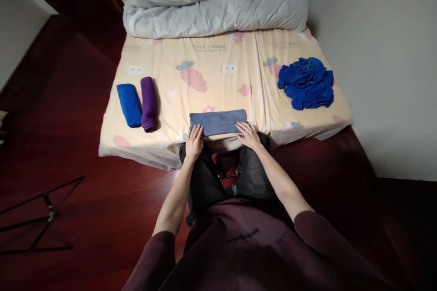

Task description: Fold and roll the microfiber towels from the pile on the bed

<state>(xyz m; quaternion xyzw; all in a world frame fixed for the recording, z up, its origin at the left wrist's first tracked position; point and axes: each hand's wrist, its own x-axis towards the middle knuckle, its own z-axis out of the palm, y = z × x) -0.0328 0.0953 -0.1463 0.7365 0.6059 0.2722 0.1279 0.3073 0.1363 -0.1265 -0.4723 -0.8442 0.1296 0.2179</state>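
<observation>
Mid-frame on the bed (218,77), left hand (194,141) and right hand (248,134) press flat, fingers spread, gripping nothing, on the folded grey-blue towel (218,121).

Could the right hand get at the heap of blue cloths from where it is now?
Probably yes. The right hand rests on the grey-blue folded towel, and only bare sheet lies between it and the heap of blue cloths further right.

Left of the hands lie a blue roll (129,105) and purple roll (149,104), touching; far right, a blue heap (306,83); beyond, a duvet (218,7).
</observation>
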